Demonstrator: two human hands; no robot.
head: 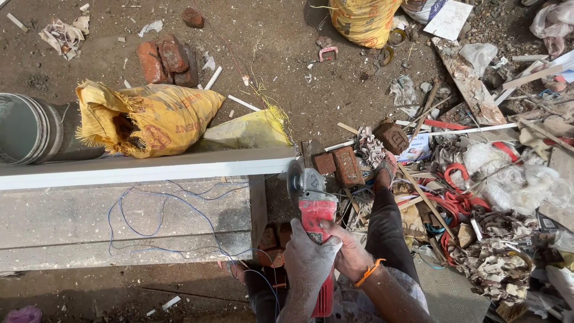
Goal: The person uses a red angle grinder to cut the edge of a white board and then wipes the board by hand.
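Observation:
A red angle grinder [315, 215] points away from me, its grey disc [294, 179] touching the right end of a long white rectangular bar [149, 168]. My left hand [307, 256] wraps the grinder's body from the left. My right hand [351, 254], with an orange band on the wrist, grips the same body from the right. The bar lies across a grey concrete slab [72, 221]. A thin blue wire [161, 215] loops over the slab.
A yellow woven sack [161, 119] and a grey pipe [30, 128] lie behind the bar. Bricks [341, 164] sit by my foot [384, 170]. Rubble, orange straps [457, 200], wood strips and paper cover the ground at right.

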